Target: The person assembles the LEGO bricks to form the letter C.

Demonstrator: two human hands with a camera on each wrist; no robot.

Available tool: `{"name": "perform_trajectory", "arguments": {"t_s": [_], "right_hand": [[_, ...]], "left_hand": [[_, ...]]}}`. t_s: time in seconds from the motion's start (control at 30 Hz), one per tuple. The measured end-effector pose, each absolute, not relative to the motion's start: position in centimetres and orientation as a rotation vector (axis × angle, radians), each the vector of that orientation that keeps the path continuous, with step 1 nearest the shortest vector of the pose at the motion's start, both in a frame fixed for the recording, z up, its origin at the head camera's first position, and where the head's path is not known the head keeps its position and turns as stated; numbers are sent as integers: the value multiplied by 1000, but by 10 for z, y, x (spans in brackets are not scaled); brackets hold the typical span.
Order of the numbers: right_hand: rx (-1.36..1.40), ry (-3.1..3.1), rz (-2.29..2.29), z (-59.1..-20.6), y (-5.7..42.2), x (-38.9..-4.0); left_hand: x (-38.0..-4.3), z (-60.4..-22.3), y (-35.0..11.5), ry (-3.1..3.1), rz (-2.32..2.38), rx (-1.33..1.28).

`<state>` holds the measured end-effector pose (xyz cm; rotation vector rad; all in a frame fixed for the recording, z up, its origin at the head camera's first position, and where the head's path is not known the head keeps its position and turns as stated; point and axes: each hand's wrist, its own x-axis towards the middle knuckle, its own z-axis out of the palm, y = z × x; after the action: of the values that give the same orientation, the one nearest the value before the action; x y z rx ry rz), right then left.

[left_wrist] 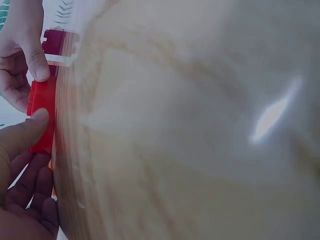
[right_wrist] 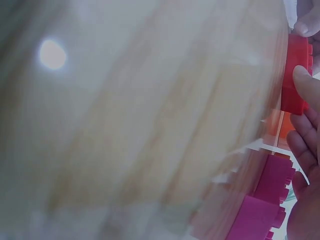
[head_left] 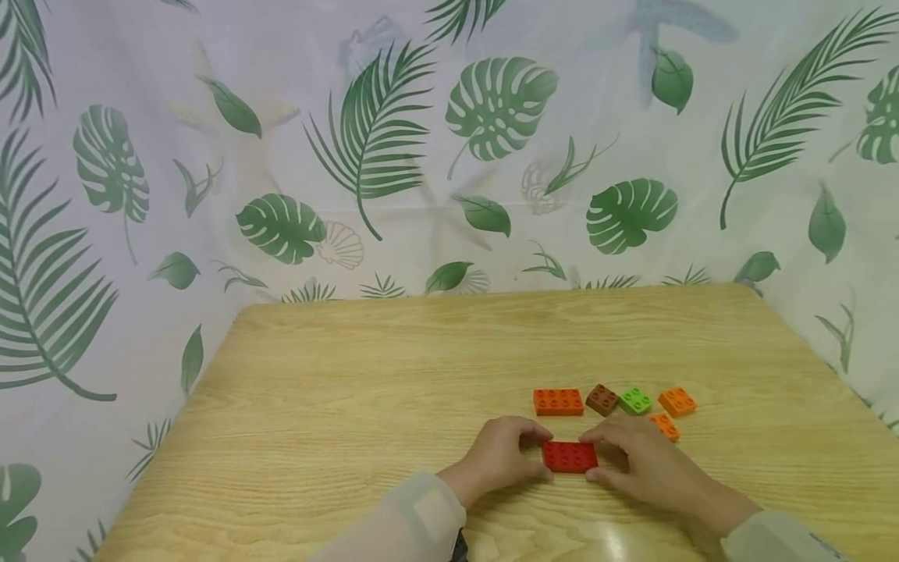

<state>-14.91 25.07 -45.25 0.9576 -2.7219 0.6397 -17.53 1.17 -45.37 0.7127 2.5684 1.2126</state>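
A red toy building brick (head_left: 570,457) with two rows of studs lies on the wooden table, studs up. At its left end my left hand (head_left: 500,459) holds it between curved fingers and thumb. My right hand (head_left: 648,465) grips the opposite end in the same way. In the left wrist view, the left thumb (left_wrist: 30,131) rests on the long side of the red brick (left_wrist: 44,95). The right wrist view has the right thumb (right_wrist: 307,85) against the brick's side (right_wrist: 294,60). Fingertips behind the brick are partly hidden.
Behind the hands lie a long orange-red brick (head_left: 558,402), a small brown brick (head_left: 602,400), a green one (head_left: 635,400) and an orange one (head_left: 677,401). Another orange brick (head_left: 664,427) is partly covered by the right hand. A leaf-patterned cloth (head_left: 421,257) hangs behind the table (head_left: 316,406).
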Motion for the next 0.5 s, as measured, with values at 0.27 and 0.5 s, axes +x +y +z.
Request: {"name": "perform_trajectory", "arguments": {"t_s": [0.27, 0.5], "right_hand": [[967, -2728, 643, -450, 248, -150], [969, -2718, 666, -452, 239, -153]], "left_hand": [[-176, -456, 10, 2577, 1226, 717], [-177, -458, -5, 2559, 1269, 730]]}}
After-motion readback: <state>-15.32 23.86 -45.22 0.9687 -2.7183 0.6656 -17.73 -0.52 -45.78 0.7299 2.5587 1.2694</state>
